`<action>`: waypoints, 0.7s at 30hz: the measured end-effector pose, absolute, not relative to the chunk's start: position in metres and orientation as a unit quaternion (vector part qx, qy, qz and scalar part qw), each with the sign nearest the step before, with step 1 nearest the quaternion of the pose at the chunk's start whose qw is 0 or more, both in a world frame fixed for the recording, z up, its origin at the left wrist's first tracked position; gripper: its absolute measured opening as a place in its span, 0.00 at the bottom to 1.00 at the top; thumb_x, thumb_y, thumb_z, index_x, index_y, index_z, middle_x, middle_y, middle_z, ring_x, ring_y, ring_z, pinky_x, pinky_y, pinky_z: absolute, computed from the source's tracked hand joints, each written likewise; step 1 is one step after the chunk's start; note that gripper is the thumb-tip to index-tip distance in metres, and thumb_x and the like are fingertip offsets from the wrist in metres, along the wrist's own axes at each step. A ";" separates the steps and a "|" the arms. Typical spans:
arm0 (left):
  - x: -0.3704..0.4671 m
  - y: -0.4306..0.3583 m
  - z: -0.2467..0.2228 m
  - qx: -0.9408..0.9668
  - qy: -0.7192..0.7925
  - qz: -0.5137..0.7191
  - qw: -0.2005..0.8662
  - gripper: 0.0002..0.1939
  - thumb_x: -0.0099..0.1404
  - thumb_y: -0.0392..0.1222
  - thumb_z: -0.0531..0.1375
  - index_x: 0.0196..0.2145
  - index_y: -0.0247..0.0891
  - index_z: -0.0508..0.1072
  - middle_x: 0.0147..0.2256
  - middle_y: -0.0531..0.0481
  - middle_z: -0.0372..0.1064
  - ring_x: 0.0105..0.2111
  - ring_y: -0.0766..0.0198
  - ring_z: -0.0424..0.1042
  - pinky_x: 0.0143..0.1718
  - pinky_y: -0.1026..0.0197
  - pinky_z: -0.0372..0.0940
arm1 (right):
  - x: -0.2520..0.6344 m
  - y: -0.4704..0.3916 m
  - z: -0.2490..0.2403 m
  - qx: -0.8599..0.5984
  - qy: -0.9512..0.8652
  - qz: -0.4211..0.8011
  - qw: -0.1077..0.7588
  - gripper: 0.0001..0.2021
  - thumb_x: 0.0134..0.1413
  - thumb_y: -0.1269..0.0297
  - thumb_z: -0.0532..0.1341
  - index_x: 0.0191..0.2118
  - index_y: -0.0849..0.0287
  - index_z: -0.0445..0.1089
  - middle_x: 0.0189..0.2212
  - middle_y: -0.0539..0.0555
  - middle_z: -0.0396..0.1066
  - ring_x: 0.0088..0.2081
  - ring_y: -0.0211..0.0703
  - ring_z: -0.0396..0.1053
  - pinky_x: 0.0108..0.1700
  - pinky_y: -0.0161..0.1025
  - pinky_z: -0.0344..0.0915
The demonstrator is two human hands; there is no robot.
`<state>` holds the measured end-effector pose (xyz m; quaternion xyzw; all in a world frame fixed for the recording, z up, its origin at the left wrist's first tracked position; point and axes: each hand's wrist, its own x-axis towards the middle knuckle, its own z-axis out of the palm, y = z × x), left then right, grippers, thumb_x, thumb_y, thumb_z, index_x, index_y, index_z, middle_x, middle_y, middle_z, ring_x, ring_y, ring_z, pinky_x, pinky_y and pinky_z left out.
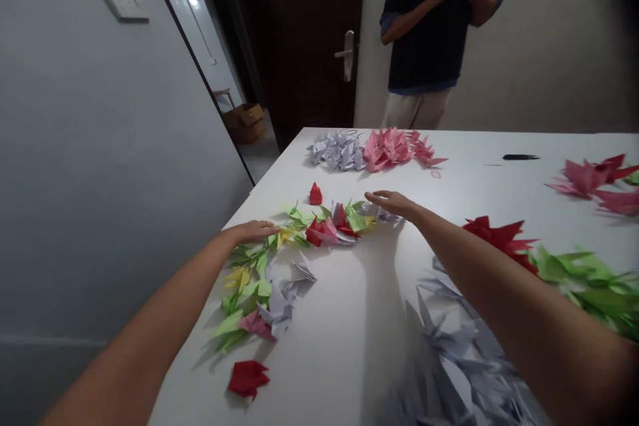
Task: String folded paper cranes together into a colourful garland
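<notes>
My left hand [254,231] is stretched out flat at the left, its fingertips beside a yellow paper piece [285,237] among green ones. Across from it, my right hand [392,203] hovers, fingers extended, over grey-white pieces next to a green folded piece [356,218]. Between the hands lie red and pink folded pieces [324,231]. Below my left hand spreads a mixed cluster of green, yellow and grey-white pieces [277,306]. One red piece [315,194] sits behind, another red piece [248,378] near the left edge. Neither hand holds anything visible.
Grey-white pieces [338,150] and pink pieces [388,149] are heaped at the white table's [344,333] far edge. A large grey-white pile [464,373] lies under my right arm, green pieces [599,286] beyond. A person [429,26] stands behind the table, holding an object.
</notes>
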<state>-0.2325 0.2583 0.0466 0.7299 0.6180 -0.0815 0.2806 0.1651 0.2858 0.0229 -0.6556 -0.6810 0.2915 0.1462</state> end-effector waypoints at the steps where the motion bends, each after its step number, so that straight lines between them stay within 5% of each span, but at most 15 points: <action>1: -0.231 0.253 0.047 0.736 0.602 -0.099 0.295 0.26 0.66 0.57 0.54 0.52 0.36 0.69 0.56 0.41 0.65 0.56 0.52 0.64 0.58 0.44 0.55 | 0.162 0.293 0.018 -0.649 -0.684 0.304 0.136 0.16 0.64 0.58 0.58 0.53 0.61 0.66 0.51 0.57 0.66 0.48 0.49 0.68 0.49 0.51 0.67; 7: -0.216 0.216 0.093 0.744 0.549 -0.178 0.338 0.31 0.48 0.64 0.63 0.48 0.48 0.75 0.52 0.49 0.72 0.50 0.52 0.71 0.50 0.58 0.64 | 0.145 0.311 0.009 -0.573 -0.734 0.352 0.098 0.15 0.64 0.57 0.58 0.51 0.61 0.67 0.50 0.57 0.67 0.47 0.49 0.68 0.48 0.50 0.67; 10: -0.198 0.240 0.125 0.753 0.556 -0.162 0.313 0.27 0.53 0.63 0.60 0.46 0.46 0.77 0.41 0.48 0.78 0.34 0.55 0.76 0.38 0.58 0.68 | 0.134 0.299 0.015 -0.514 -0.775 0.350 0.110 0.15 0.64 0.58 0.59 0.51 0.60 0.67 0.52 0.57 0.66 0.49 0.50 0.67 0.51 0.52 0.65; 12: -0.178 0.277 0.130 0.773 0.564 -0.109 0.270 0.28 0.58 0.61 0.57 0.50 0.41 0.73 0.41 0.45 0.77 0.37 0.54 0.76 0.41 0.57 0.67 | 0.126 0.283 0.023 -0.472 -0.802 0.344 0.126 0.16 0.62 0.58 0.60 0.51 0.61 0.68 0.53 0.58 0.65 0.52 0.51 0.65 0.54 0.55 0.62; 16: -0.129 0.359 0.090 0.801 0.567 0.015 0.189 0.32 0.65 0.51 0.54 0.63 0.37 0.55 0.63 0.40 0.53 0.59 0.51 0.59 0.57 0.52 0.56 | 0.115 0.249 0.043 -0.361 -0.845 0.365 0.151 0.25 0.54 0.52 0.66 0.54 0.57 0.68 0.53 0.57 0.67 0.53 0.49 0.65 0.56 0.49 0.61; 18: -0.110 0.386 0.059 0.808 0.559 0.026 0.187 0.28 0.67 0.49 0.55 0.60 0.37 0.58 0.62 0.39 0.54 0.59 0.49 0.59 0.57 0.44 0.56 | 0.114 0.245 0.047 -0.352 -0.845 0.368 0.162 0.26 0.50 0.48 0.67 0.54 0.52 0.69 0.51 0.53 0.70 0.51 0.46 0.68 0.53 0.42 0.64; 21: -0.096 0.403 0.023 0.823 0.525 0.001 0.217 0.20 0.67 0.48 0.57 0.53 0.35 0.66 0.53 0.41 0.65 0.50 0.53 0.68 0.50 0.44 0.64 | 0.115 0.265 0.038 -0.448 -0.808 0.324 0.205 0.22 0.61 0.50 0.59 0.55 0.58 0.67 0.53 0.58 0.66 0.53 0.50 0.65 0.54 0.50 0.62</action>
